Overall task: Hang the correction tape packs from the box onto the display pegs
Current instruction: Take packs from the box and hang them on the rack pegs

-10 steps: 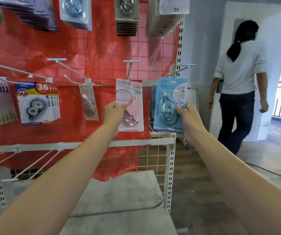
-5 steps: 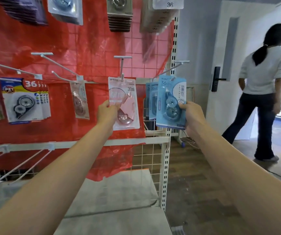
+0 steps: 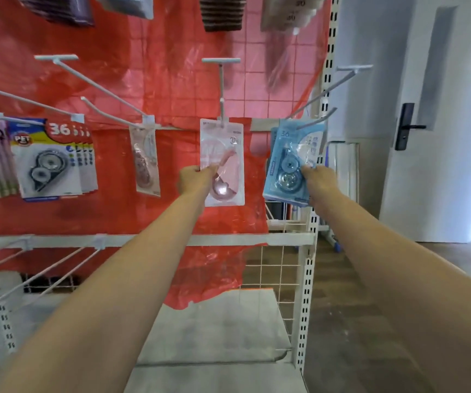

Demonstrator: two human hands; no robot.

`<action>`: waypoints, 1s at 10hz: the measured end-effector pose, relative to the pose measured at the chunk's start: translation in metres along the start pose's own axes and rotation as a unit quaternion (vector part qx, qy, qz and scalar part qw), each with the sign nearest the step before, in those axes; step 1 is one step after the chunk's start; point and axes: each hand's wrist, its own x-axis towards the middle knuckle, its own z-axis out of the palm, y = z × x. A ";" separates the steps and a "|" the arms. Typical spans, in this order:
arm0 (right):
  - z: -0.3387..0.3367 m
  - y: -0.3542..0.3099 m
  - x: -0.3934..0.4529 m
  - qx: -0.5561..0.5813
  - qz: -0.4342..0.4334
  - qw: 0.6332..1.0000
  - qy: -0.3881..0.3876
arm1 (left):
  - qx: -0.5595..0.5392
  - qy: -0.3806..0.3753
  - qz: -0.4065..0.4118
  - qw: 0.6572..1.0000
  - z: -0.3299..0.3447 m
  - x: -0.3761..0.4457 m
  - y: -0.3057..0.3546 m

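Two packs now sit at their pegs: the left hand pinches the pink pack, already threaded on the middle peg; right of it, the right hand grips the blue pack, now tilted onto the neighbouring peg, likely threading.

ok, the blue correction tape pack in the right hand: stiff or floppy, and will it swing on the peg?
Probably fairly stiff: the blue pack stays flat though the right hand pinches only its lower edge. Likely light, held by fingertips. Hung by one top hole on a thin peg, it may swing.
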 end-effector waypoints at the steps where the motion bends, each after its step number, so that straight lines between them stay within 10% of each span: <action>1: 0.003 0.004 0.018 -0.043 -0.009 0.999 0.012 | 0.053 0.020 -0.003 0.998 0.004 0.012 0.000; 6: 0.001 0.032 -0.035 -0.246 -0.066 0.966 -0.047 | 0.199 -0.060 0.050 0.977 -0.003 -0.016 -0.057; 10: -0.003 0.075 -0.114 -0.493 -0.197 0.842 -0.098 | 0.522 -0.181 0.230 0.801 -0.035 -0.073 -0.111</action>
